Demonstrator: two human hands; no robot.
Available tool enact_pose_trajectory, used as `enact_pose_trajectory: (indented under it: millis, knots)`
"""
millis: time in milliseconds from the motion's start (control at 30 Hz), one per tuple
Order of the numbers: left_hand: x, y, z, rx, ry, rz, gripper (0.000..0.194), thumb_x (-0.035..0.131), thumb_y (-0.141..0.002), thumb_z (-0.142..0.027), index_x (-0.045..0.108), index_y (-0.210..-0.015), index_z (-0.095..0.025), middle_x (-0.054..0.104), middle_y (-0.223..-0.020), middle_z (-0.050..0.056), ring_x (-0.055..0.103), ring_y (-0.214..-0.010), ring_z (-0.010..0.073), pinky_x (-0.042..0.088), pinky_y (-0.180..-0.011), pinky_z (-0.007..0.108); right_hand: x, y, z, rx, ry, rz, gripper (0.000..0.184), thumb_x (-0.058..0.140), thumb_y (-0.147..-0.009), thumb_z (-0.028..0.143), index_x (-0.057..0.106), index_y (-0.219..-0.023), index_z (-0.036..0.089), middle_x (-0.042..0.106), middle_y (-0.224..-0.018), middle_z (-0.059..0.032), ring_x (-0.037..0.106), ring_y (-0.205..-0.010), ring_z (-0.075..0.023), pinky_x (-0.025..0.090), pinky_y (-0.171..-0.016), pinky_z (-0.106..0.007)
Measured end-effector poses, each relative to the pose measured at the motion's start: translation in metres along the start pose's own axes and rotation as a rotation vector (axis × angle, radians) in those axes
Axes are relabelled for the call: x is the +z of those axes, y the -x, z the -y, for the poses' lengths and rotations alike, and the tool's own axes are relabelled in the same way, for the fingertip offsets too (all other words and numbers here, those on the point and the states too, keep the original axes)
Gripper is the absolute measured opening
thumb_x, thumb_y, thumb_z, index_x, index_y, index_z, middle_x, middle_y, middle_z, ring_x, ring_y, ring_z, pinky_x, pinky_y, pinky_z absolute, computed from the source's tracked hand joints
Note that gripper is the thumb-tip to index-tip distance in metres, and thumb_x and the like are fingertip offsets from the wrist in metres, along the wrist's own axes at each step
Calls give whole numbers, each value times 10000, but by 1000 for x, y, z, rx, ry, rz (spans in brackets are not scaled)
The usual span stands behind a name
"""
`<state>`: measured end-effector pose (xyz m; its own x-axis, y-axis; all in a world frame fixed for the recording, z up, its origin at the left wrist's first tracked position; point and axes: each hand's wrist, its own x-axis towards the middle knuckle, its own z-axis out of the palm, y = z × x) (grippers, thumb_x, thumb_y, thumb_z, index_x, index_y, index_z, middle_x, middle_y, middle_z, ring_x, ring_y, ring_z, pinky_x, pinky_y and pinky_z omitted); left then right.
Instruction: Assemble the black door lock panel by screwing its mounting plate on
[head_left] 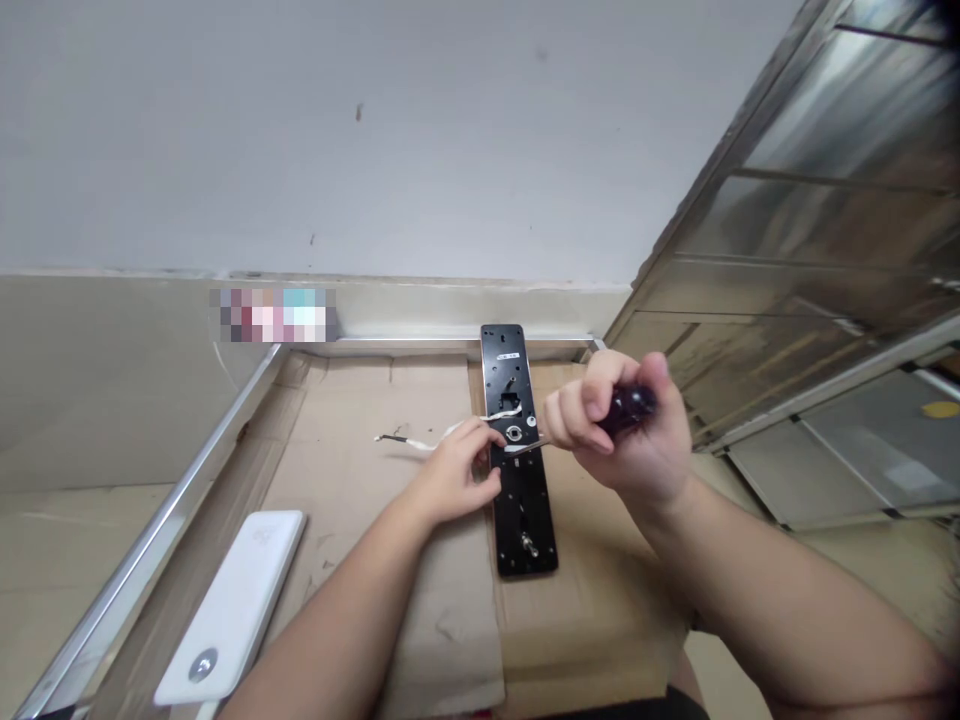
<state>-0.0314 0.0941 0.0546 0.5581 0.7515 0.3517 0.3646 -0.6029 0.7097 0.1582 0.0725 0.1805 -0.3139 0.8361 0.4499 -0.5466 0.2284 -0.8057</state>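
Note:
A long black lock panel (pixel 529 515) lies on the cardboard, with holes, small posts and a white cable (pixel 416 443) across it. My left hand (pixel 454 475) is at the panel's left edge, fingers bent over it and the thumb lower down. My right hand (pixel 637 430) is wrapped around the dark handle of a screwdriver (pixel 634 408). Its metal shaft points left, with the tip over the panel's middle, close to my left fingertips. Whether the tip sits on a screw is too small to tell.
Flat cardboard (pixel 375 400) covers the metal-framed table, whose rail (pixel 172 510) runs along the left. A white slab-shaped device (pixel 236 600) with a round grey spot rests at the front left. Behind is a wall (pixel 450 140); metal cabinets (pixel 810 220) stand at right.

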Motion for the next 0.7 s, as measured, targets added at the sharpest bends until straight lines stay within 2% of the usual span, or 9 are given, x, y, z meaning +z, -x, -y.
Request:
enact_pose_trajectory:
  millis: [133,433,567,700]
  knots:
    - [2,1,3,11,-16,0,212,617,-830,-181,630,-1041,-199,545,-915,30,552,-812,169,482,-784,322,0,-2,6,-9,7,-53,512,395,-987,609,533,-665,235,300,-405,64,291,-391,-111,332,-450,-252]
    - [8,0,4,21,-28,-15,105,612,-859,-181,688,-931,-192,586,-965,53,598,-805,155,524,-760,303,-5,-5,16,5,-13,-58,510,455,-961,623,417,-632,235,276,-400,79,278,-372,-107,319,-445,-252]
    - [9,-4,-3,-12,-90,-42,63,641,-843,-150,691,-846,-189,620,-904,43,612,-810,164,527,-761,301,-17,-12,22,1,-41,-136,501,492,-955,595,393,-628,229,244,-403,84,256,-367,-98,287,-435,-239]
    - [7,-7,-18,-37,-188,-2,107,606,-878,-132,686,-852,-198,663,-884,41,637,-850,185,536,-803,323,-38,-20,19,10,-55,-221,452,534,-933,565,427,-646,232,268,-411,82,240,-377,-91,245,-421,-235]
